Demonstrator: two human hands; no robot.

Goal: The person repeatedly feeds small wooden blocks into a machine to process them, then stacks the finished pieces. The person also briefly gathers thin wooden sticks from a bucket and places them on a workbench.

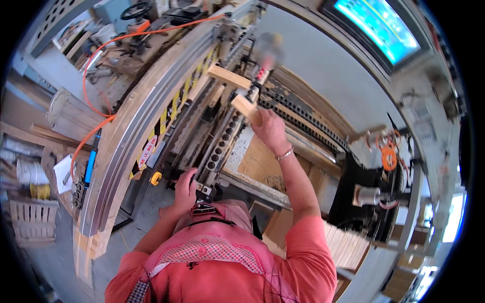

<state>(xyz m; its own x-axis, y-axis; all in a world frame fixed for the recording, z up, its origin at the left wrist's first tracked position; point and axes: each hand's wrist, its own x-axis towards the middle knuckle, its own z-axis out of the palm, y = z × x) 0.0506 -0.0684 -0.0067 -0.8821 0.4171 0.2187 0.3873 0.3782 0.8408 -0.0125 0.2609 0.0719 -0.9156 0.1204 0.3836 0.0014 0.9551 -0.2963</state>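
Note:
My right hand (pixel 271 130) is closed on the near end of a short pale wooden block (pixel 245 108), held over the machine bed. Beyond it another pale wooden piece (pixel 230 77) lies across the machine, close to a blurred round part (pixel 269 50). Below the block runs a metal rail with a row of round holes (pixel 217 150). My left hand (pixel 185 193) rests by the near end of this rail. Its fingers are stretched out and nothing shows in them. Whether it touches the machine I cannot tell.
A long metal-edged beam (pixel 126 121) with yellow-black striping curves along the left. An orange hose (pixel 83 70) hangs over it. A lit screen (pixel 379 30) stands at the upper right. Stacked wooden strips (pixel 346 245) lie at my right, near a black cover (pixel 348 187).

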